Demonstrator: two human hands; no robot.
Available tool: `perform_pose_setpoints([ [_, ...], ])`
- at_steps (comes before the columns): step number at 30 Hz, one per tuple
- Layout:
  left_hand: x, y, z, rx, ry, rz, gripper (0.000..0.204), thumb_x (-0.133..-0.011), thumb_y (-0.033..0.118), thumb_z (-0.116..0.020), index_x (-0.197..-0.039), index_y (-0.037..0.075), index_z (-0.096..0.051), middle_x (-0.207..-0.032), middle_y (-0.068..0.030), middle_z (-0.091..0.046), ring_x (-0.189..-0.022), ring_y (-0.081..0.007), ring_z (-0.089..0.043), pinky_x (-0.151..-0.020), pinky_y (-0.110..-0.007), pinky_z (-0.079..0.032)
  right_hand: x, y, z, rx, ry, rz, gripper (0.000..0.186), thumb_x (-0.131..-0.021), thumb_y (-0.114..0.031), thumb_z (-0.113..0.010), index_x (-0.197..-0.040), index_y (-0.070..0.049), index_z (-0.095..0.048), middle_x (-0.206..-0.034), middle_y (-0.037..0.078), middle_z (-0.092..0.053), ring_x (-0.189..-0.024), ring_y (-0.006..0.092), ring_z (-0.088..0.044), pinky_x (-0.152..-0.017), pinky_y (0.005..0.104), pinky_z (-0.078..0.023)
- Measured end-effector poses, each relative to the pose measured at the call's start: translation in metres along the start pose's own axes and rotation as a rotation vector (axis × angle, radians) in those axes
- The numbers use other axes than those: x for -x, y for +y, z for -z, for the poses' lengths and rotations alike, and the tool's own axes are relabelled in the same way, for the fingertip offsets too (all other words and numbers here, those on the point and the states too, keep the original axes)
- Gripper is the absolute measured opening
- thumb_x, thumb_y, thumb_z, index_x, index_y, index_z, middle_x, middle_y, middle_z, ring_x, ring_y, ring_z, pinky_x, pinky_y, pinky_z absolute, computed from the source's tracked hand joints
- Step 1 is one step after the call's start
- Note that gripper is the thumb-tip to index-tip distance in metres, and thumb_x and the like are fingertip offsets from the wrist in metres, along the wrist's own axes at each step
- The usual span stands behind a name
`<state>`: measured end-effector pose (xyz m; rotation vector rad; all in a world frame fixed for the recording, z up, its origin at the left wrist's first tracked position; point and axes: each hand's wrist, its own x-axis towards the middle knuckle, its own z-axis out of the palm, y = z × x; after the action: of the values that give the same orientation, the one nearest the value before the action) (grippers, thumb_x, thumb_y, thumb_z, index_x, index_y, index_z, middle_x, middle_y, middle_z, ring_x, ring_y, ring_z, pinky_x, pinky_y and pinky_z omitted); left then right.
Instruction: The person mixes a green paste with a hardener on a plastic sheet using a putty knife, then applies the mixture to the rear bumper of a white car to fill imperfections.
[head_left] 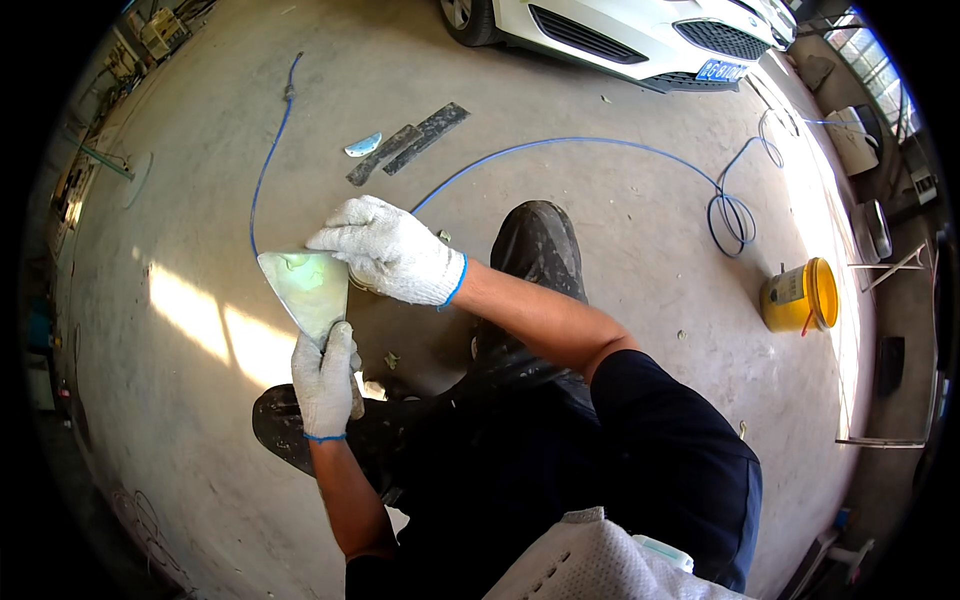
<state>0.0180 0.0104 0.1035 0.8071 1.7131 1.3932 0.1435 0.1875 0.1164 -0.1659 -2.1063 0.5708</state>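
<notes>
My left hand [325, 385], in a white knit glove with a blue cuff, is closed around the handle of a putty knife [318, 315]. The wide triangular blade points away from me, and pale green putty [305, 268] is smeared over its face. At the blade's far right corner is my right hand [390, 248], gloved the same way. Its fingers are bent together over the blade's edge. Something thin and dark shows below them, but the glove covers most of it, so I cannot tell what it is.
Beyond my hands, two dark, worn flat strips [425, 138] and a blue-and-white half-round piece [363, 145] lie on the concrete floor. A blue hose [600, 140] curves across it. A yellow bucket [822, 293] stands at right; a white car [600, 35] is ahead.
</notes>
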Motion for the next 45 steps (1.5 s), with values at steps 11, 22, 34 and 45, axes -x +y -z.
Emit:
perform_pose_setpoints([
  [11,-0.013,0.012,0.002,-0.031,0.071,-0.050,0.019,-0.100,0.011,-0.061,-0.114,-0.002,-0.060,-0.075,0.0015,-0.053,-0.060,-0.0054,-0.045,-0.052,-0.024,-0.038,0.019,-0.030,-0.018,0.087,0.020,0.029,0.039,-0.080,-0.003,-0.070,-0.118,-0.010,-0.073,-0.104,0.010,-0.066,-0.097,0.0333,-0.063,-0.088,0.0437,-0.053],
  [22,-0.009,0.012,0.003,-0.036,0.018,0.000,0.022,-0.100,0.015,-0.064,-0.117,0.001,-0.062,-0.077,0.0027,-0.056,-0.060,-0.0053,-0.047,-0.052,-0.024,-0.040,0.005,-0.023,-0.007,0.059,0.164,-0.015,0.035,-0.077,0.002,-0.069,-0.110,-0.009,-0.073,-0.099,0.012,-0.069,-0.086,0.0330,-0.063,-0.081,0.0408,-0.054],
  [34,-0.011,0.010,0.001,-0.052,-0.043,0.001,0.017,-0.098,0.014,-0.063,-0.110,0.002,-0.062,-0.076,0.0019,-0.055,-0.061,-0.0066,-0.051,-0.052,-0.024,-0.042,0.000,-0.026,-0.015,0.056,0.032,-0.042,0.029,-0.085,0.002,-0.067,-0.111,-0.007,-0.074,-0.102,0.014,-0.070,-0.096,0.0330,-0.065,-0.087,0.0392,-0.054],
  [45,-0.010,0.009,0.004,0.105,-0.017,0.063,0.018,-0.098,0.015,-0.064,-0.109,0.002,-0.063,-0.078,0.0015,-0.056,-0.062,-0.0064,-0.051,-0.054,-0.024,-0.042,-0.005,0.022,-0.008,0.179,0.055,-0.094,0.038,-0.078,0.003,-0.066,-0.114,-0.004,-0.072,-0.100,0.015,-0.068,-0.092,0.0358,-0.063,-0.086,0.0418,-0.053],
])
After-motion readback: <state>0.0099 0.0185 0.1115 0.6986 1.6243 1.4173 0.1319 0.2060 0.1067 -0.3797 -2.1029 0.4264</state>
